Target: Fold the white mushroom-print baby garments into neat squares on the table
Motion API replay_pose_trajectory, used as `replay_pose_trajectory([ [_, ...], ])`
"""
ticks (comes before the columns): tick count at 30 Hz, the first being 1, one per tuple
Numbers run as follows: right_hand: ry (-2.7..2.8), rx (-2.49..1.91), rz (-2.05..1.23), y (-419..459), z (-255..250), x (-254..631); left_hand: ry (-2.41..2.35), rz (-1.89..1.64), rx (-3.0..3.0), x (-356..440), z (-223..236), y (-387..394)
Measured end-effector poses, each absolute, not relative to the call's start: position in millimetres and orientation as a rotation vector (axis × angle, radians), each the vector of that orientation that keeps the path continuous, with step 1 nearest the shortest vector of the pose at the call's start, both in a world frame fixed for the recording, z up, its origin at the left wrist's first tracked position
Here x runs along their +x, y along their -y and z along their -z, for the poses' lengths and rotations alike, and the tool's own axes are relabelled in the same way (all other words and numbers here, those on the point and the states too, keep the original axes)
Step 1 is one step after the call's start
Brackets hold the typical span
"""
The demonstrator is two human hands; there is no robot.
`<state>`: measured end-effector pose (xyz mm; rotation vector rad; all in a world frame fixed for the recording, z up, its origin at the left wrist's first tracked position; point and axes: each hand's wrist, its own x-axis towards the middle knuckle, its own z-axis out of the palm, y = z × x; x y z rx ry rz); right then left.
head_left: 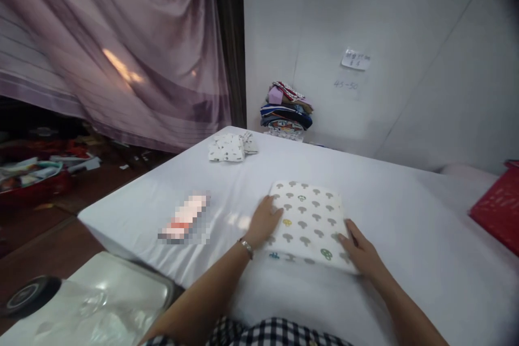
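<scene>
While our left hand [263, 221] and right hand [363, 254], both half-curled, touch opposite sides of the white mushroom-print cloth [310, 221] on the white-sheeted surface [409, 216], it already looks folded into a rectangle; we cannot tell whether they grip it or whether more folding remains.

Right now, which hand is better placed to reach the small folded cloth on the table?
Probably the left hand: it's nearer the small folded cloth; the right hand touches the right edge of the mushroom-print cloth.
</scene>
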<state>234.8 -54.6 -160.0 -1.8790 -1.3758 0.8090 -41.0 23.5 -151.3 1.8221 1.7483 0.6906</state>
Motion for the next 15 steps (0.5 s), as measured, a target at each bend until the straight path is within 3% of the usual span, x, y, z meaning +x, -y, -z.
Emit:
replay_pose_trajectory([
  [7, 0.96, -1.758, -1.048, 91.7, 144.9, 231.6, -1.65, -0.761, 1.378, -64.8, 156.8, -8.1],
  [15, 0.941, -1.68, -1.246, 81.9, 138.7, 240.2, -1.602, -0.668, 1.38, -58.3, 139.6, 1.6],
])
